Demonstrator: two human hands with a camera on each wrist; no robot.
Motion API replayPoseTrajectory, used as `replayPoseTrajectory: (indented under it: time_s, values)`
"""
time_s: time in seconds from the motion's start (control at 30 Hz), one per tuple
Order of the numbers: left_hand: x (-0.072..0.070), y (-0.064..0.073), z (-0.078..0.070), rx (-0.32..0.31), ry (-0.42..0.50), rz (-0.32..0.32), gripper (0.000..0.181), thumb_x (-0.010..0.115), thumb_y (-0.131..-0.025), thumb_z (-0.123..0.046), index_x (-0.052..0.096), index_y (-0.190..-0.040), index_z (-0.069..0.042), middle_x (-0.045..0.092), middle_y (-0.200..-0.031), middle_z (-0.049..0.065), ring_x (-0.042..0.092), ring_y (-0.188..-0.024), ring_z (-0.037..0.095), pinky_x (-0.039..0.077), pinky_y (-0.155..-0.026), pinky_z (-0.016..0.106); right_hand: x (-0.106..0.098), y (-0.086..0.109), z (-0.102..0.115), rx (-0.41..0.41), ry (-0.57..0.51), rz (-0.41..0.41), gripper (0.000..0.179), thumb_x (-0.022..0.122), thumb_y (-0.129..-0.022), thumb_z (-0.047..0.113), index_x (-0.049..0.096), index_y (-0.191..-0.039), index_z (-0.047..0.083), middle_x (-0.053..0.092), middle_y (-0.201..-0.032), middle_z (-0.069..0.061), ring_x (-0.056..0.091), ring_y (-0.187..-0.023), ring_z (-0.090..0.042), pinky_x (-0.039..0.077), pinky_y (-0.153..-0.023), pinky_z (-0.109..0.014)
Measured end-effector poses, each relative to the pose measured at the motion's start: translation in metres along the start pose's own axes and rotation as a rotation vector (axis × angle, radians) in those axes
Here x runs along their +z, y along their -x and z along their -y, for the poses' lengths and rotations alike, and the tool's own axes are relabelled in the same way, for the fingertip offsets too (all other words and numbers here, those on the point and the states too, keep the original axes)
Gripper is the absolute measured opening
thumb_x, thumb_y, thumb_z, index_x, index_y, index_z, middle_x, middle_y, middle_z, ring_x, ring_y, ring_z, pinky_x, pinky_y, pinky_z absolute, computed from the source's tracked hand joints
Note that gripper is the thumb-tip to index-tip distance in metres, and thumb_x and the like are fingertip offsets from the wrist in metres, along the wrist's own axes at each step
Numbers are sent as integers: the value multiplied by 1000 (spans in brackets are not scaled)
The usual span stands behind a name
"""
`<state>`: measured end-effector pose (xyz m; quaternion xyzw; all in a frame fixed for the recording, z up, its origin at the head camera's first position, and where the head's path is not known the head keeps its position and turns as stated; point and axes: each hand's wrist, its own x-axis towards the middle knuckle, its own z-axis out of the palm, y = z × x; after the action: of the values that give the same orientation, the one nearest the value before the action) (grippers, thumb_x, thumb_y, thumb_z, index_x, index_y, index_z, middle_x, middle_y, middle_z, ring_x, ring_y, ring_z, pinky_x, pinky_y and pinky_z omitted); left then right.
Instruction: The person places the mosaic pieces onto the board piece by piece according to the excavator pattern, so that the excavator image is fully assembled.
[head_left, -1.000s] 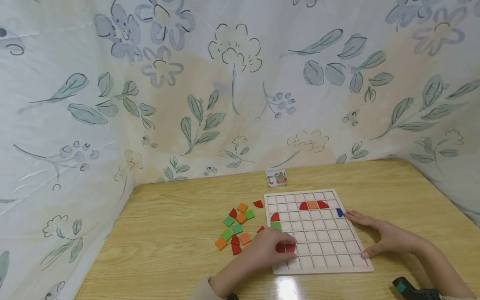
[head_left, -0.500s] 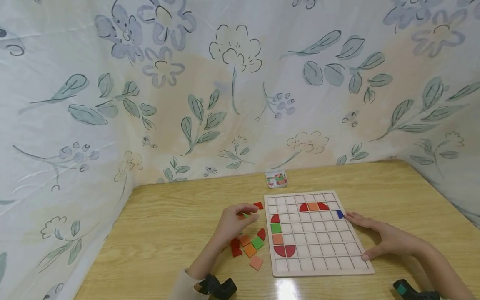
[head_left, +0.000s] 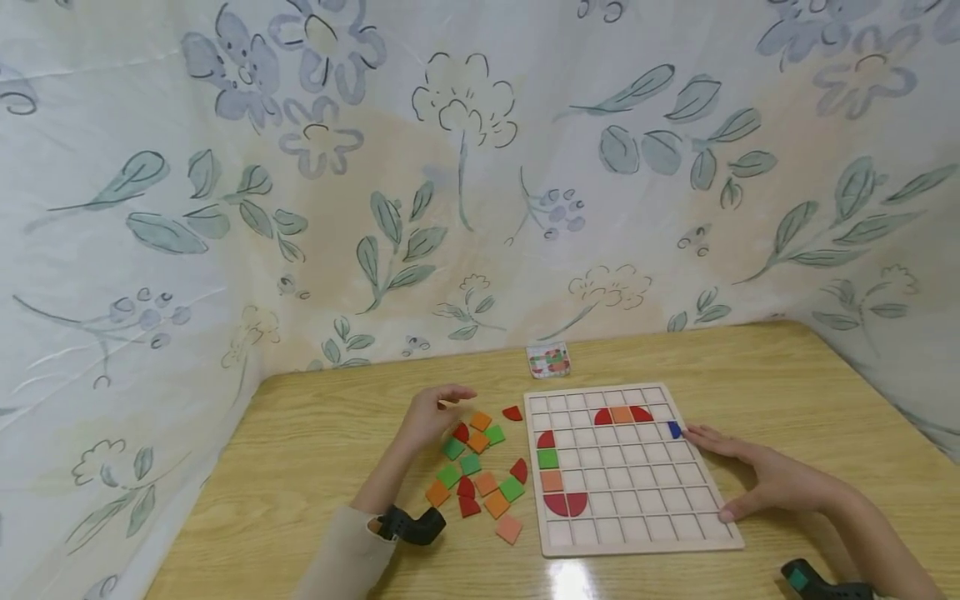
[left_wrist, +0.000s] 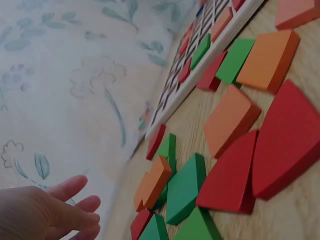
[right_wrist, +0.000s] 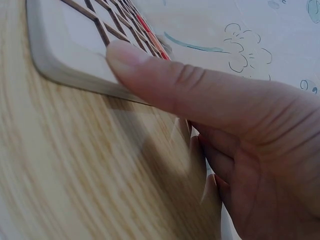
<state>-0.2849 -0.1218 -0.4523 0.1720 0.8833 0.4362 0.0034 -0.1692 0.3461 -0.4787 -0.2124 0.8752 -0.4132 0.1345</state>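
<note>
My left hand [head_left: 431,417] hovers at the left of a loose pile of wooden tiles, its fingers loosely bent with nothing between them. In the left wrist view that hand [left_wrist: 52,212] is apart from the green tile [left_wrist: 186,189] and red quarter-circle tile [left_wrist: 230,175]. A pale gridded board [head_left: 637,492] lies right of the pile. Along its left side sit a red quarter-circle, a green square [head_left: 548,458], an orange square [head_left: 552,481] and two red quarter-circles [head_left: 566,503]. My right hand [head_left: 772,475] rests at the board's right edge, thumb [right_wrist: 135,62] on its near corner.
Near the board's top, an orange square [head_left: 622,414] sits between two red quarter-circles. A blue piece [head_left: 674,430] lies by the right fingertips. Behind the board is a small pattern card [head_left: 549,360]. Floral cloth [head_left: 450,208] hangs behind the table.
My left hand has withdrawn from the board's lower left, passing over the loose tiles to their left side. The orange square it was covering now shows. My right hand stays put.
</note>
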Motion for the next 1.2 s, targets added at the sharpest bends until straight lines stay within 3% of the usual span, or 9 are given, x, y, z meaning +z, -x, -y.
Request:
replayPoseTrajectory:
  time_s: [0.13, 0.27, 0.37, 0.47, 0.5, 0.7, 0.8, 1.0, 1.2]
  values:
    - [-1, -5, 5, -31, -27, 56, 43, 53, -76, 12, 70, -104, -15, 67, -105, 1, 56, -103, 24, 48, -83, 40, 0, 0, 1, 14, -1, 5, 91, 78, -70, 25, 29, -145, 15, 14, -145, 20, 7, -112, 32, 12, -85, -76]
    - [1, -9, 10, -27, -47, 132, 35, 57, -80, 7, 69, -105, -14, 67, -104, 1, 57, -103, 25, 47, -86, 42, -1, 0, 2, 28, -9, 7, 91, 78, -70, 25, 29, -145, 15, 14, -150, 8, 7, -111, 32, 10, -86, -76]
    - [2, -12, 13, -40, -5, 197, 32, 60, -81, 3, 68, -108, -12, 67, -107, 2, 58, -106, 24, 46, -89, 41, 0, -1, 3, 28, -12, 6, 91, 78, -69, 26, 29, -145, 15, 15, -152, 0, 7, -112, 32, 10, -86, -76]
    - [3, -15, 16, -49, 49, 249, 32, 61, -81, 3, 66, -111, -9, 67, -109, 5, 58, -107, 23, 47, -88, 38, 0, -1, 2, 19, -11, 2, 91, 78, -69, 26, 29, -145, 14, 15, -151, 5, 7, -112, 32, 9, -86, -76]
    - [4, -16, 16, -57, 65, 260, 33, 62, -81, 3, 66, -111, -9, 66, -110, 5, 59, -106, 22, 48, -88, 37, 1, -1, 2, 26, -27, 4, 91, 78, -69, 26, 29, -145, 15, 14, -150, 9, 7, -112, 32, 5, -93, -73]
    - [6, -19, 16, -30, 64, 308, 31, 65, -81, -3, 66, -111, -9, 67, -108, 6, 60, -95, 18, 49, -79, 29, 1, 0, 2, 44, -45, 4, 92, 78, -69, 25, 29, -146, 16, 14, -149, 13, 7, -111, 32, 1, -95, -71]
    - [7, -18, 16, -23, 72, 316, 31, 65, -81, -3, 66, -111, -8, 67, -107, 6, 60, -93, 16, 50, -78, 29, 0, 0, 2, 29, -2, -3, 92, 79, -68, 26, 29, -145, 15, 16, -151, 3, 7, -111, 31, 11, -87, -76]
    - [11, -18, 19, -11, 45, 275, 31, 67, -81, -5, 66, -111, -9, 67, -106, 4, 59, -97, 16, 47, -85, 31, 0, -1, 2, 25, 15, -6, 91, 79, -68, 27, 31, -145, 16, 18, -151, -17, 7, -110, 31, 12, -87, -75]
    - [13, -13, 18, 24, 30, 220, 30, 69, -80, -8, 67, -110, -10, 67, -105, 4, 59, -97, 18, 46, -86, 34, 0, -1, 2, 19, -3, -3, 91, 79, -68, 26, 30, -145, 15, 16, -152, -11, 8, -112, 31, 11, -87, -76]
